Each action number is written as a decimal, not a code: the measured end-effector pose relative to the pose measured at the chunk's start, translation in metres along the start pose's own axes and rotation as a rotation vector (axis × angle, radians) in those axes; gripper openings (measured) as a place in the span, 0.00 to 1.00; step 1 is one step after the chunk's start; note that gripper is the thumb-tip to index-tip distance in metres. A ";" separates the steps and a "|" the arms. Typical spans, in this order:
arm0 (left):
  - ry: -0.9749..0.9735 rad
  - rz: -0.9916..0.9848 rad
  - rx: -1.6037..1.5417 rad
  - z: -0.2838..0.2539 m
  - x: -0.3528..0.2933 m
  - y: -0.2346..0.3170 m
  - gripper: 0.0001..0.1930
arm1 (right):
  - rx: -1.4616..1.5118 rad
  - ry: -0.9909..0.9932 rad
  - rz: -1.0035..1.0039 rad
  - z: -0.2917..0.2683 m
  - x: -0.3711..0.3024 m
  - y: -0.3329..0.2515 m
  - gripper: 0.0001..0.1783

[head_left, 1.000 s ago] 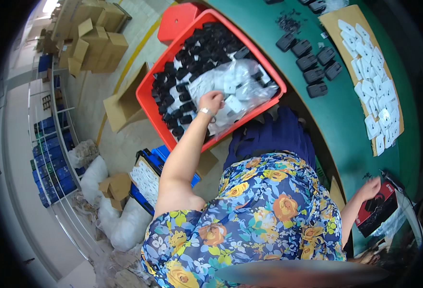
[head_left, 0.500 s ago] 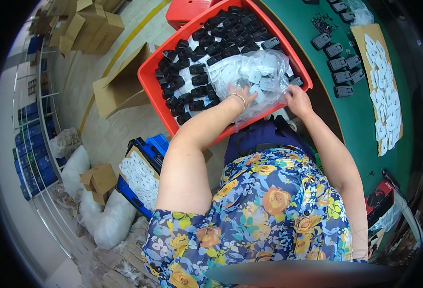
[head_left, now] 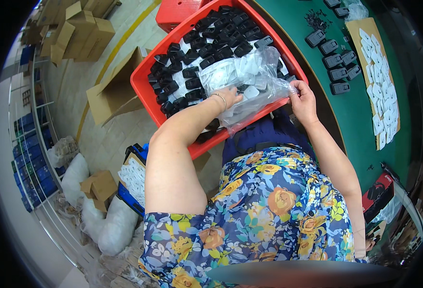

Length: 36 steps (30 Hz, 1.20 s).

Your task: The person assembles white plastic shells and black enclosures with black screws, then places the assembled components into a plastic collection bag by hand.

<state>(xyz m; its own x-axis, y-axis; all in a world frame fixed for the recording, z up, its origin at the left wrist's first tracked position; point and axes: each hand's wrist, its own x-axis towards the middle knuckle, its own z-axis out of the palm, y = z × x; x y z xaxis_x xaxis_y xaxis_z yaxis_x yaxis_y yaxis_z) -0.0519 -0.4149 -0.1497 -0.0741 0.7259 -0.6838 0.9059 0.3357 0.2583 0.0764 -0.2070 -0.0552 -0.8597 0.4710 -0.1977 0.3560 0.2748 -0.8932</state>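
A clear plastic bag [head_left: 268, 67] of flat white plastic parts [head_left: 221, 76] lies in a red bin [head_left: 140, 82], on top of many black plastic parts [head_left: 175, 68]. My left hand [head_left: 228, 96] rests on the bag's near side beside the white parts, its fingers stretched out and partly hidden by plastic. At the bin's right rim, my right hand [head_left: 303, 101] pinches a gathered edge of the bag between thumb and fingers.
On the right, a green table [head_left: 360, 113] holds grey-black devices [head_left: 333, 61], small black pieces [head_left: 317, 19] and cardboard [head_left: 360, 36] bearing white parts. To the left are an open carton [head_left: 110, 91], a blue crate [head_left: 130, 197] of white parts and filled plastic bags [head_left: 118, 228].
My left hand has slid left and slightly down across the bag, its fingers less spread. My right hand has drawn the bag's edge to the right. The view has shifted a little.
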 end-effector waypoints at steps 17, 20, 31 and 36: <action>0.422 -0.053 -0.928 -0.056 -0.021 -0.019 0.36 | 0.135 -0.048 0.215 0.001 -0.003 0.012 0.05; 0.368 -0.033 -1.101 -0.065 -0.035 -0.013 0.36 | 0.134 -0.053 0.270 0.002 -0.004 0.013 0.05; 0.357 0.096 -1.081 -0.090 -0.090 -0.010 0.35 | 0.132 -0.149 0.236 -0.009 -0.001 0.016 0.12; 0.344 0.258 -1.339 -0.151 -0.084 0.021 0.33 | 0.411 -0.184 0.213 -0.031 -0.008 0.030 0.29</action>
<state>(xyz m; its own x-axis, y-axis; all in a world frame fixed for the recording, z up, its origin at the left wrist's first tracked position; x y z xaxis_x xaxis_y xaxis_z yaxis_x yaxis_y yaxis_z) -0.0900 -0.3777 0.0161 -0.2424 0.8969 -0.3700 -0.1547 0.3407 0.9273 0.1049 -0.1767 -0.0679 -0.8469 0.3150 -0.4284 0.3888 -0.1825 -0.9030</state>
